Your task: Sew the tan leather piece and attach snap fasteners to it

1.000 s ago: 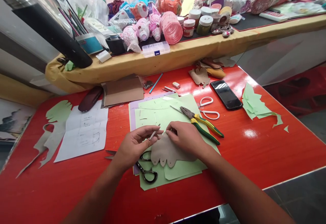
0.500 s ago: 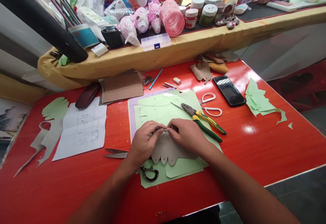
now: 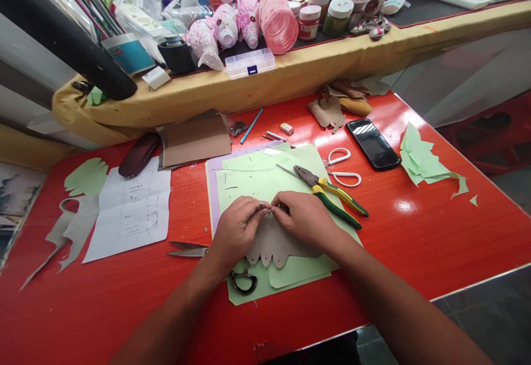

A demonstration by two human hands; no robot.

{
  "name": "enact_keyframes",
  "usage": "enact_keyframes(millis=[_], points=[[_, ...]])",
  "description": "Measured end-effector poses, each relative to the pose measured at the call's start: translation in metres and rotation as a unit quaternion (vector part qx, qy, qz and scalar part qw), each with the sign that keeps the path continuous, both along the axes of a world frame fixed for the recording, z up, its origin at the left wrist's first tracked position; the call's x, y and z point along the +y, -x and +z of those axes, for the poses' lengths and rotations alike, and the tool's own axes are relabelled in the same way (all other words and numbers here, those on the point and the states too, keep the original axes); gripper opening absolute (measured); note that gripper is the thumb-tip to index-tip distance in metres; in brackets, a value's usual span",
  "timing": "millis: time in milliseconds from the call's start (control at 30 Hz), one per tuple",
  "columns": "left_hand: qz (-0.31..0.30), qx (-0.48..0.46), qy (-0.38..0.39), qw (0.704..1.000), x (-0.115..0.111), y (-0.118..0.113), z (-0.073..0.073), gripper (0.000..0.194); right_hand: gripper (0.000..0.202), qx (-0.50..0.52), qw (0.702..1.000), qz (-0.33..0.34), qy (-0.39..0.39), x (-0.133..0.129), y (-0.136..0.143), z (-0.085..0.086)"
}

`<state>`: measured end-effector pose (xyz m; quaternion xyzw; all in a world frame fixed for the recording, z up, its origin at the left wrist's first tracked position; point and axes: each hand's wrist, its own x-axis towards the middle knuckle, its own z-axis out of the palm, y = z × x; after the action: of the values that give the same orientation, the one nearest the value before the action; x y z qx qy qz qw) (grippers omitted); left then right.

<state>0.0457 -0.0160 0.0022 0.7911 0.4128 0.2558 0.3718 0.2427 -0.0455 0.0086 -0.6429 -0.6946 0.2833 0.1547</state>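
Note:
My left hand (image 3: 238, 229) and my right hand (image 3: 302, 215) meet at their fingertips over a grey scalloped piece (image 3: 277, 243) with small holes along its lower edge. Both are closed in pinches. A tiny dark item shows between the left fingers, too small to name; what the right fingertips grip is hidden. Beneath lie green sheets (image 3: 298, 280). Pliers with green and yellow handles (image 3: 332, 191) rest just beyond my right hand. Dark-handled scissors (image 3: 188, 250) lie partly under my left hand and wrist.
White-handled scissors (image 3: 342, 166), a black phone (image 3: 373, 145) and green scraps (image 3: 423, 157) lie to the right. On the left are a drawn-on white paper (image 3: 133, 210), a maroon case (image 3: 139, 155) and grey offcuts (image 3: 81, 227). Jars (image 3: 309, 22) stand on the shelf behind.
The camera view has shifted slightly, so the shelf and table items sit a little further left and higher. Both hands keep nearly the same pinching pose over the grey piece.

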Motion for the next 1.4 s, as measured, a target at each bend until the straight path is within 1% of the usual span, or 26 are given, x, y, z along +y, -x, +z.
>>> enact_keyframes(millis=[200,333,467,667,933,1067,1233,1400], points=[[0.0,-0.002,0.0,1.0,-0.002,0.001,0.0,0.022,0.016,0.001,1.0,-0.002,0.007,0.0,0.0,0.002],[-0.014,0.002,-0.007,1.0,-0.002,0.002,0.001,0.021,0.022,0.004,1.0,-0.003,0.001,0.0,0.001,0.002],[-0.026,0.004,-0.017,1.0,-0.001,0.001,0.001,0.022,0.024,0.004,1.0,-0.003,-0.005,0.0,0.001,0.0],[-0.068,0.002,-0.078,0.995,0.001,0.0,0.0,0.024,0.022,0.008,1.0,-0.004,-0.001,0.0,0.0,0.0],[-0.121,0.019,-0.101,0.987,0.013,-0.003,-0.001,0.026,0.015,0.008,1.0,-0.002,0.001,0.0,-0.001,0.001],[-0.123,0.015,-0.116,0.985,0.012,-0.004,-0.003,0.028,0.016,0.011,1.0,-0.003,-0.002,-0.001,-0.001,0.001],[-0.091,0.006,-0.102,0.991,0.005,-0.001,-0.011,0.028,0.017,0.015,1.0,0.0,-0.006,-0.001,-0.001,-0.001],[-0.08,-0.008,-0.105,0.991,0.003,0.0,-0.015,0.027,0.016,0.025,0.999,-0.01,-0.023,-0.003,0.0,-0.003]])
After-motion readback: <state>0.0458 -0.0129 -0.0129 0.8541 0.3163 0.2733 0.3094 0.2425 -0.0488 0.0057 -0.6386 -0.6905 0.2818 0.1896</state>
